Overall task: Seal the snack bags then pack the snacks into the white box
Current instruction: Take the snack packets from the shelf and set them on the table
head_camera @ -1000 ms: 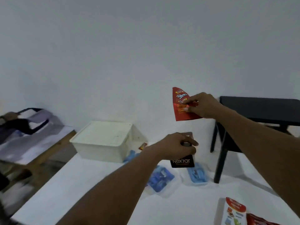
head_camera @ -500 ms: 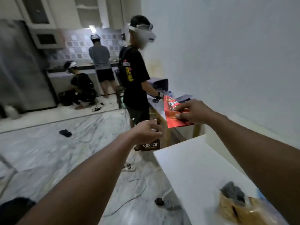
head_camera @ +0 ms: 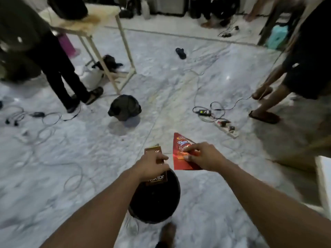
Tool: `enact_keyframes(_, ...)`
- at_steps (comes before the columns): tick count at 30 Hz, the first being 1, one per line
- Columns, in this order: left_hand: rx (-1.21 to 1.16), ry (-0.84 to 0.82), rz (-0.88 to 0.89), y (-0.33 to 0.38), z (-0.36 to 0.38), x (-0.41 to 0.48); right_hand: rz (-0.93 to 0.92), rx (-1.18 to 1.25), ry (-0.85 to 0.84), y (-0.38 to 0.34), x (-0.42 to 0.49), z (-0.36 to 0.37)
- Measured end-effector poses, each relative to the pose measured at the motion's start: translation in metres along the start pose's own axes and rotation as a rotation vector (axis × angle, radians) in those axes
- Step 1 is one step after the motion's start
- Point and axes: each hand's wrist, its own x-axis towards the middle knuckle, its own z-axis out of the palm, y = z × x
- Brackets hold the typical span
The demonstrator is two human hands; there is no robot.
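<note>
Our left hand (head_camera: pixel 151 166) has its fingers clamped on a brown snack pack (head_camera: pixel 154 154); our right hand (head_camera: pixel 202 156) pinches a red snack bag (head_camera: pixel 180 153). Both hang over a black bin (head_camera: pixel 155 203) on the floor. No white box is visible, so packing remains.

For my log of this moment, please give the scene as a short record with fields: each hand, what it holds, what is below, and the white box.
left hand: grips brown snack packet
right hand: pinches red snack bag
below hands: black round bin on marble floor
white box: not in view
bags: held apart, not touching
</note>
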Motion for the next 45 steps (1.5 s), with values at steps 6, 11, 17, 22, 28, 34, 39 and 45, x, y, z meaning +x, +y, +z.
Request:
enact_keyframes(6,-0.038,-0.124,-0.243,-0.215,0.126,0.112,0.159,0.261,-0.248,0.131,0.125,0.241)
enact_keyframes(11,-0.086,-0.181,-0.281,-0.325,0.204,0.178,0.338,0.432,-0.317,0.180,0.191,0.345)
enact_keyframes(17,-0.023,-0.252,-0.294,-0.287,0.172,0.164,0.407,0.383,-0.331,0.175,0.185,0.328)
enact_keyframes(22,0.158,-0.332,-0.195,-0.183,0.100,0.129,0.409,0.354,-0.256,0.117,0.117,0.217)
enact_keyframes(28,0.301,-0.386,0.059,0.002,0.035,0.062,0.369,0.324,-0.039,0.049,-0.012,0.065)
enact_keyframes(34,0.539,-0.453,0.440,0.174,0.057,-0.016,0.399,0.301,0.331,0.049,-0.181,-0.043)
enact_keyframes(39,0.689,-0.501,0.778,0.296,0.153,-0.125,0.504,0.338,0.636,0.089,-0.367,-0.064)
enact_keyframes(45,0.897,-0.635,1.225,0.357,0.304,-0.314,0.782,0.406,0.959,0.130,-0.619,0.003)
